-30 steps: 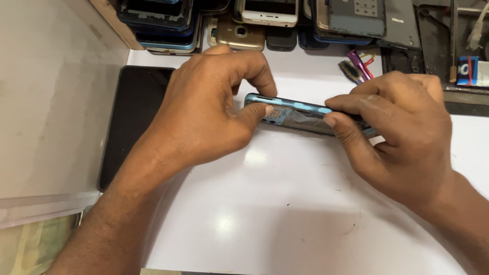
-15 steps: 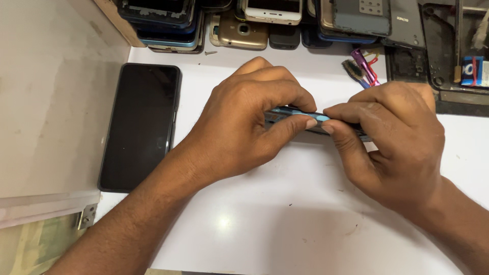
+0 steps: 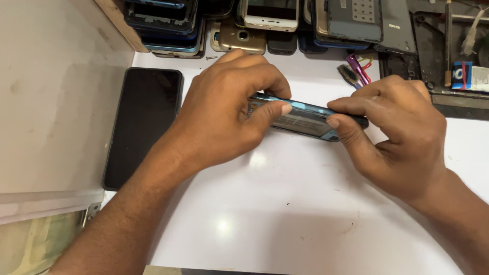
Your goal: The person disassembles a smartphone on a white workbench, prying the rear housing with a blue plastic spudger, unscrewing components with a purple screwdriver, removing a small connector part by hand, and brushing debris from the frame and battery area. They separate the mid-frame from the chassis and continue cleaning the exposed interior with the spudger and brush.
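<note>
A white table (image 3: pixel 305 214) carries everything here, and above its middle both hands hold one phone (image 3: pixel 305 118), a dark one with a blue-green frame, tipped up on its long edge so that its thin side faces the camera. The left hand (image 3: pixel 224 114) covers the phone's left end, fingers curled over the upper edge and the thumb pressed against the near face; the right hand (image 3: pixel 402 132) pinches the right end between thumb below and fingers above. Both grips are pressed together on the phone, neither hand spread. The phone's long axis runs left to right across the table, sloping a little down toward the right-hand grip, and its broad faces point toward and away from the person rather than up. Along the near side a lighter inner panel shows under the frame, which suggests, as a judgement, that the body is being worked at its seam; whether the halves are being parted or closed cannot be told, and nothing lies separated beside it, so the work looks to be in its middle part. Well left of the left-hand grip a second phone (image 3: pixel 145 125), black, lies flat and screen-up. Beyond the grips, at the far edge, stands a row of phone shells (image 3: pixel 265 23), and just past the right hand's knuckles lies a small brush (image 3: pixel 349 74).
</note>
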A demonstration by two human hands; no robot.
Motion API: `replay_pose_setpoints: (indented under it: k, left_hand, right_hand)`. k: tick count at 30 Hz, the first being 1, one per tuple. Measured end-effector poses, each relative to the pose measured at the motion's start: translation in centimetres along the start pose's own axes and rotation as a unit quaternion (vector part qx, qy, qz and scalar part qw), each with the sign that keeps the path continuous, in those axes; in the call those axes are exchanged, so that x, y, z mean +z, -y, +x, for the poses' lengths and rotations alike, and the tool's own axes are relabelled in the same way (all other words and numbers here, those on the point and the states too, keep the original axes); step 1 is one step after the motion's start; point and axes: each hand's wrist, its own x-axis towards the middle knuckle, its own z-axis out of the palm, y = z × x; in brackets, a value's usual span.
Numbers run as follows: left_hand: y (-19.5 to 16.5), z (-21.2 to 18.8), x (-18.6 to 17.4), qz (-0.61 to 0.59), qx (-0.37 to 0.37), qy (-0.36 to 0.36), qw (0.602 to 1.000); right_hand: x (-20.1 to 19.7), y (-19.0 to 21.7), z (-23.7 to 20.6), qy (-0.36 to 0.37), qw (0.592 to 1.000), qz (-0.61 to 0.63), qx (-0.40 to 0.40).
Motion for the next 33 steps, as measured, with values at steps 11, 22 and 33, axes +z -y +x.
replay_pose_setpoints:
  k: [11,22,33]
  left_hand:
    - [-0.1,-0.1,0.4,-0.012,0.035,-0.01,0.999]
    - [-0.4,-0.2,0.4,0.041,0.079,-0.028,0.996]
    - [0.0,-0.2,-0.4,0.048,0.049,-0.027,0.997]
  right_hand:
    - [0.6,-0.1,-0.9,-0.013,1.0,0.005,0.0]
    - [0.1,-0.4,-0.1,0.007,1.0,0.01,-0.012]
    - [-0.5,-1.5,0.2,0.045,0.997,0.059,0.006]
